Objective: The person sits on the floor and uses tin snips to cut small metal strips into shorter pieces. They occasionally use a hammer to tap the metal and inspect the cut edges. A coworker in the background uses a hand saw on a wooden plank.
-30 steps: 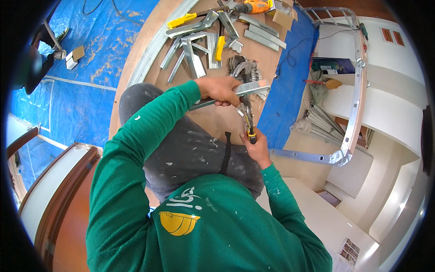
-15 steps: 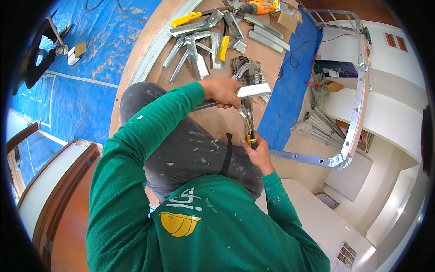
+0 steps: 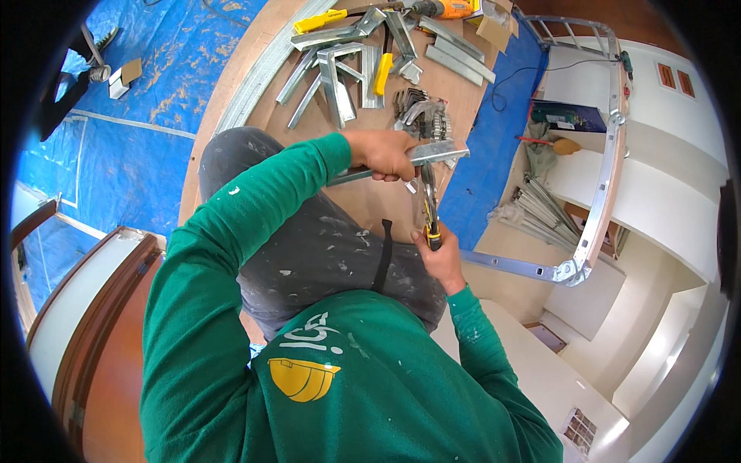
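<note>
My left hand [image 3: 384,154] is closed round a galvanized metal channel [image 3: 441,151], whose free end sticks out to the right past my fingers. The other end of the channel runs back under my left forearm. In my closed right hand [image 3: 441,261] are tin snips [image 3: 431,207] with yellow and black handles. The snips point away from me, and their head reaches up to the underside of the channel. Whether the blades grip the metal cannot be made out. Just beyond the channel lies a pile of small metal brackets [image 3: 421,112] on the wooden board.
Cut metal channels [image 3: 333,85] and yellow-handled tools [image 3: 383,75] lie on the wooden board [image 3: 255,108]. An orange drill [image 3: 444,8] sits at its far edge. A folded aluminium ladder [image 3: 606,193] stands right, and blue sheeting [image 3: 147,154] covers the floor left.
The channel has turned in my left hand, so its folded edge shows instead of its broad bright face. The snips stay beneath it in my right hand. The view has shifted slightly.
</note>
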`<state>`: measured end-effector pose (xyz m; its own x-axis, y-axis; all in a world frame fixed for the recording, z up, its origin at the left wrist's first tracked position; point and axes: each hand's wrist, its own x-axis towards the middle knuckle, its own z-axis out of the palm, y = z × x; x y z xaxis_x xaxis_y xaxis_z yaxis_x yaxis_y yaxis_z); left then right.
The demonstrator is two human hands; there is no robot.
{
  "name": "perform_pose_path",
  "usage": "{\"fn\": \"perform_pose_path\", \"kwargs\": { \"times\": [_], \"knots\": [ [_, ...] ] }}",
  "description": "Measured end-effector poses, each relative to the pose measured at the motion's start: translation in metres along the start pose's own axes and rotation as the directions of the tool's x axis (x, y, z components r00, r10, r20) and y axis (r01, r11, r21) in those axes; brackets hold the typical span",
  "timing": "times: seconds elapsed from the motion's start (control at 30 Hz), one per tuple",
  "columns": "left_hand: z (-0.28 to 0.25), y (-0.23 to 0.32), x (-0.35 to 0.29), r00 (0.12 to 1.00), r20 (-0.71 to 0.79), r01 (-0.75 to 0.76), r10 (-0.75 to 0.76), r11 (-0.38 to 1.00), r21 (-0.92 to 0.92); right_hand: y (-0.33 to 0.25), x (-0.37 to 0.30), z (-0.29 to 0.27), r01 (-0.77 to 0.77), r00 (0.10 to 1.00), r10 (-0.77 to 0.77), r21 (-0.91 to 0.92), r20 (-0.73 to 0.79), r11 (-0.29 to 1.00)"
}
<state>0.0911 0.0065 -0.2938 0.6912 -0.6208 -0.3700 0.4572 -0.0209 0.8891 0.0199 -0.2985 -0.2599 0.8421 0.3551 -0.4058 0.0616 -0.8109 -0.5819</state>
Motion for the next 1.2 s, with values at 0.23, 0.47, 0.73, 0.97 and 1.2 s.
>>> {"fn": "perform_pose_path", "kwargs": {
  "times": [0.23,0.47,0.73,0.97,1.2],
  "knots": [
    [0.006,0.001,-0.003,0.996,-0.068,-0.057,0.059,0.998,0.035,-0.002,0.002,0.003,0.01,0.999,-0.009,0.013,-0.048,1.0],
    [0.003,0.0,-0.002,0.985,-0.162,-0.022,0.054,0.981,0.192,0.011,0.016,0.0,0.003,0.998,-0.009,-0.096,-0.064,0.995],
    [0.004,-0.013,0.009,0.948,-0.286,-0.03,0.141,0.933,0.359,-0.013,0.014,0.004,-0.101,0.98,0.059,-0.215,-0.19,0.971],
    [0.013,-0.015,0.011,0.937,-0.327,0.02,0.124,0.913,0.406,0.0,0.011,0.013,-0.058,0.98,0.028,-0.146,-0.199,0.988],
    [0.017,-0.017,0.012,0.928,-0.369,0.13,0.048,0.888,0.441,0.022,0.009,0.02,-0.08,0.995,0.075,-0.068,-0.069,0.995]
  ]
}}
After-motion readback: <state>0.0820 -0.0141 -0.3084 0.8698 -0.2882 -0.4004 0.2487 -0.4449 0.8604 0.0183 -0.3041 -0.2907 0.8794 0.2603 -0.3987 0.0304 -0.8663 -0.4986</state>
